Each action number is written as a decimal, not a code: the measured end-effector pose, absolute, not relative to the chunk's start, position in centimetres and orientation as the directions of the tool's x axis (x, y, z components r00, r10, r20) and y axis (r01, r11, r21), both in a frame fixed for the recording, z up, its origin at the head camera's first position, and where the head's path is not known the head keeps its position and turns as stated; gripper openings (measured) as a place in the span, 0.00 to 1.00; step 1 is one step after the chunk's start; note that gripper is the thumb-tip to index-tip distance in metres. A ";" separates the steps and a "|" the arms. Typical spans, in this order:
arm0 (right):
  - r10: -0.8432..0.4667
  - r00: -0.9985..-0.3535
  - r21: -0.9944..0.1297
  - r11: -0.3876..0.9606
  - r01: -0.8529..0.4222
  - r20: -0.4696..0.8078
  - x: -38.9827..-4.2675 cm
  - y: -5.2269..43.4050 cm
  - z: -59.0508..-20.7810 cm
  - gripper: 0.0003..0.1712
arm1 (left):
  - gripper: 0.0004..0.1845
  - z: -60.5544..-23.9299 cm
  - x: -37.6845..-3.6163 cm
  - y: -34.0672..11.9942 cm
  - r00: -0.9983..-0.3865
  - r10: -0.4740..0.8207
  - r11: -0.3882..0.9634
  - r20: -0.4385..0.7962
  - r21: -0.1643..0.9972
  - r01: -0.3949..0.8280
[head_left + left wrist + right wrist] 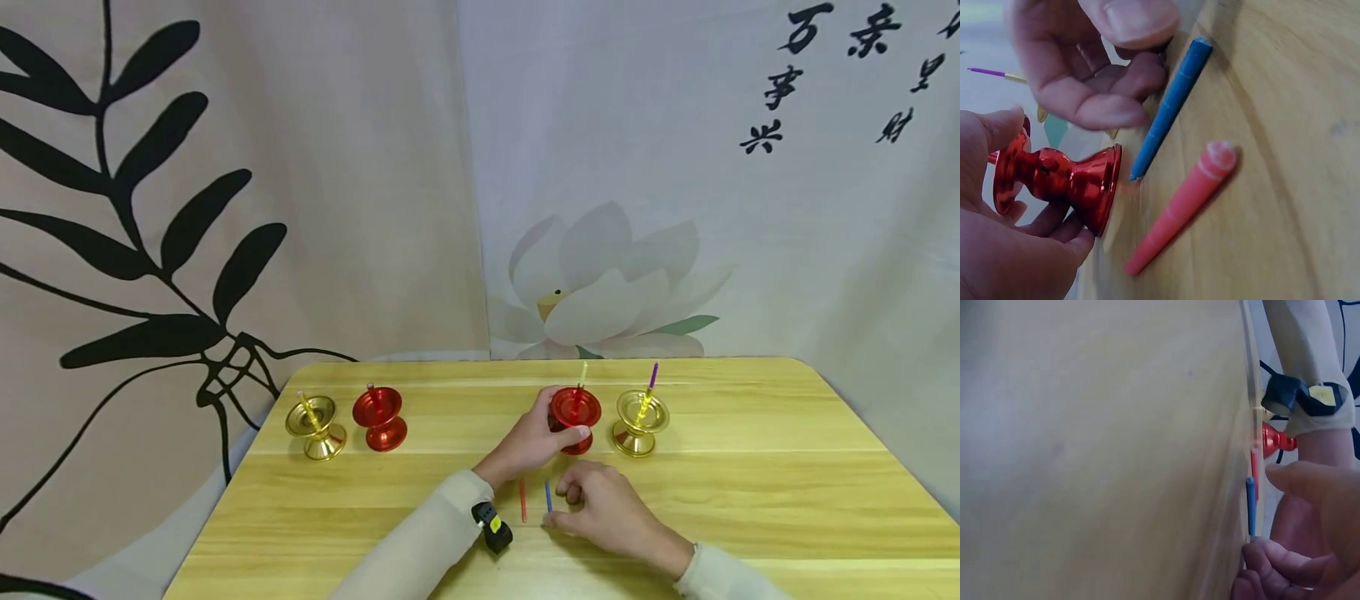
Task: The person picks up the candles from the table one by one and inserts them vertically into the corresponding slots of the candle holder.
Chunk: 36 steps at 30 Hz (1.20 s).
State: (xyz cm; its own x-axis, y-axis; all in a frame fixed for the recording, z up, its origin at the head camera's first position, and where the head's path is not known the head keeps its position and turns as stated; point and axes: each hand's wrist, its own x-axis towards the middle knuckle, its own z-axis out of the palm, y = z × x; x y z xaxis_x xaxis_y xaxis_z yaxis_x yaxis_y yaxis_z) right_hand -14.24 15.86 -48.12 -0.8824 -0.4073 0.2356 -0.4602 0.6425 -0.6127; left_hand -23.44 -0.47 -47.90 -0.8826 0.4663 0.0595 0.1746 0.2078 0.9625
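Note:
My left hand (534, 435) grips a shiny red candle holder (576, 407), fingers behind it and thumb across its front. A thin yellow-tipped stick candle (583, 373) stands upright in its cup. My right hand (606, 508) is low over the table with curled fingers and thumb held apart from them. A blue stick candle (1171, 109) lies on the table right beside these fingertips. To its left lies a pink-red stick candle (1179, 211). In the right wrist view, the thumb and fingers stand at either end of the blue candle (1250, 506).
Right of my hands stands a gold holder (634, 437) bearing a yellow and purple candle (649, 392). At the left are another gold holder (325, 443) and a red holder (386, 433), each with a short candle. A printed curtain (375, 167) hangs behind the wooden table (787, 467).

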 end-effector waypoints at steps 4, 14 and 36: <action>-0.427 -0.873 -0.605 0.639 -0.475 0.234 -14.4 15.1 -48.2 0.21 | 0.38 -47.9 -23.5 -0.3 -0.879 0.474 0.207 0.056 0.963 0.173; -0.455 -0.856 -0.590 0.631 -0.504 0.245 -14.6 15.0 -48.4 0.18 | 0.42 -47.3 -22.7 -1.8 -0.882 0.470 0.329 0.028 0.922 0.205; -0.461 -0.864 -0.652 0.595 -0.469 0.201 -15.2 14.9 -47.7 0.11 | 0.31 -43.3 -15.3 -16.7 -0.966 0.225 0.416 0.127 0.884 0.213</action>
